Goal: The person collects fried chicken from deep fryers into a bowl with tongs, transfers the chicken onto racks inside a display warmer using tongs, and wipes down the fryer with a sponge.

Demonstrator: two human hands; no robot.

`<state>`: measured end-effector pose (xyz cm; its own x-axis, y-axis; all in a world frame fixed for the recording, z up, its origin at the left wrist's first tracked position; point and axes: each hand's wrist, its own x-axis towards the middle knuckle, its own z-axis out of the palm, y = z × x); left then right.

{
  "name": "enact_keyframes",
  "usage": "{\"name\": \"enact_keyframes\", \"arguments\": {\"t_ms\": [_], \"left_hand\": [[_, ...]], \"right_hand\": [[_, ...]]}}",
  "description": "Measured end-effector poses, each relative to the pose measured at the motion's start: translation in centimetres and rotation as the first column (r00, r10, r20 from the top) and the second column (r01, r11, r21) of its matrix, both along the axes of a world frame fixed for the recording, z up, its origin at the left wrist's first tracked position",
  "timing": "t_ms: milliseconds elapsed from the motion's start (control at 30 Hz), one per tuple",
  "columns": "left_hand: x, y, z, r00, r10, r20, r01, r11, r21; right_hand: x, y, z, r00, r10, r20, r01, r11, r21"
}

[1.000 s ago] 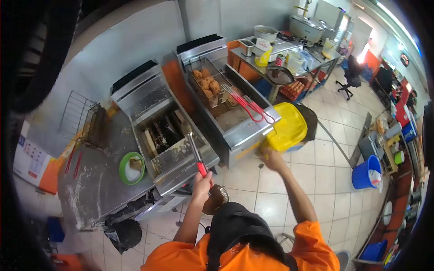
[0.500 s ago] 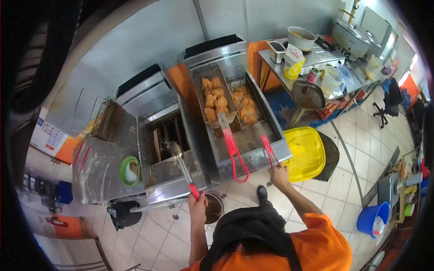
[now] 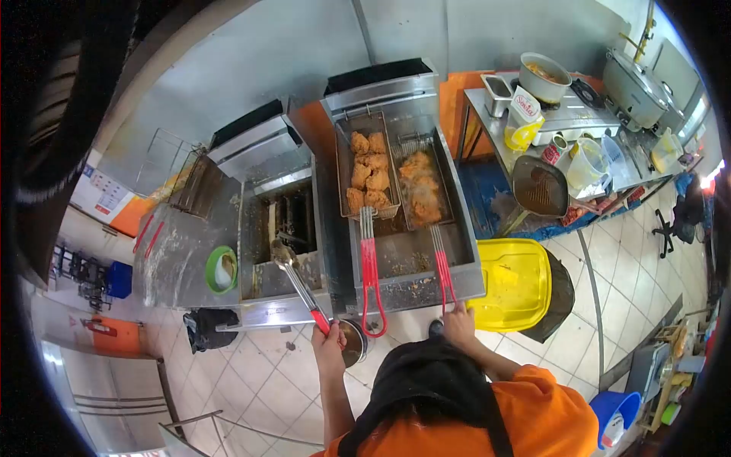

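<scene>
The right wire basket (image 3: 436, 234) sits in the right side of the right fryer (image 3: 411, 295), its long red handle pointing near, and the fried pieces (image 3: 420, 186) in it are golden orange, blurred under a pale haze. The right hand (image 3: 458, 326) grips the end of that handle; the left hand (image 3: 329, 348) is closed round the red grip of metal tongs (image 3: 295, 276), whose head lies over the left fryer (image 3: 282, 312). The left wire basket (image 3: 362, 124), just beside, holds browner, craggy pieces (image 3: 368, 171) with clearer edges; its handle sticks out near, between the hands. Dark bars show inside the left fryer's well. On the left tabletop (image 3: 179, 263) a green bowl (image 3: 210, 280) holds something white, and an upright wire rack (image 3: 164, 164) stands farther off. A yellow tray (image 3: 514, 286) is close by the right hand, partly over something black. Farther right, a dark pan (image 3: 539, 186) lies by the right tabletop (image 3: 495, 131), which carries a pot (image 3: 545, 61) with orange-brown contents, a yellow-and-white packet (image 3: 524, 119) and a clear jug (image 3: 588, 164).
</scene>
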<state>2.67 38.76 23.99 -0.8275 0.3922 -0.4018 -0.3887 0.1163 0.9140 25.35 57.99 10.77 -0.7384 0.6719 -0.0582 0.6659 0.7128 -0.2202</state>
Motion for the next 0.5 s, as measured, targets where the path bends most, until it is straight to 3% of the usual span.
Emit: {"name": "enact_keyframes", "arguments": {"t_ms": [100, 133, 233, 333, 367, 433, 467, 500], "left_hand": [[0.4, 0.0, 1.0, 1.0, 0.018, -0.017, -0.018, 1.0, 0.001], [0.5, -0.2, 1.1, 0.999, 0.017, -0.033, -0.017, 1.0, 0.008], [0.6, -1.0, 1.1, 0.997, 0.002, -0.083, -0.001, 1.0, 0.016], [1.0, -2.3, 1.1, 0.997, 0.027, -0.068, -0.026, 1.0, 0.014], [1.1, -2.7, 1.4, 0.997, 0.049, -0.057, -0.048, 0.999, 0.016], [1.8, -3.0, 2.4, 0.988, 0.133, -0.073, -0.129, 0.99, 0.056], [2.2, -3.3, 2.6, 0.982, 0.176, -0.073, -0.171, 0.982, 0.075], [2.3, -3.6, 2.5, 0.978, 0.192, -0.074, -0.187, 0.98, 0.073]], "right_hand": [[-0.6, 1.3, 2.4, 1.0, 0.026, 0.013, -0.026, 0.999, -0.028], [-1.2, 1.4, 3.7, 0.994, -0.054, -0.1, 0.053, 0.999, -0.007], [-1.5, 1.2, 4.8, 0.991, -0.014, -0.132, 0.01, 0.999, -0.034], [-0.4, 0.8, 0.5, 0.975, 0.215, 0.063, -0.207, 0.972, -0.109], [-0.3, 1.3, 0.6, 0.98, 0.114, -0.165, -0.131, 0.986, -0.099], [-0.5, 2.9, 1.9, 0.811, -0.091, -0.579, 0.012, 0.99, -0.139], [-0.9, 3.0, 4.4, 0.777, -0.219, -0.591, 0.151, 0.975, -0.164], [-1.5, 3.7, 4.3, 0.759, -0.411, -0.504, 0.135, 0.858, -0.496]]}}
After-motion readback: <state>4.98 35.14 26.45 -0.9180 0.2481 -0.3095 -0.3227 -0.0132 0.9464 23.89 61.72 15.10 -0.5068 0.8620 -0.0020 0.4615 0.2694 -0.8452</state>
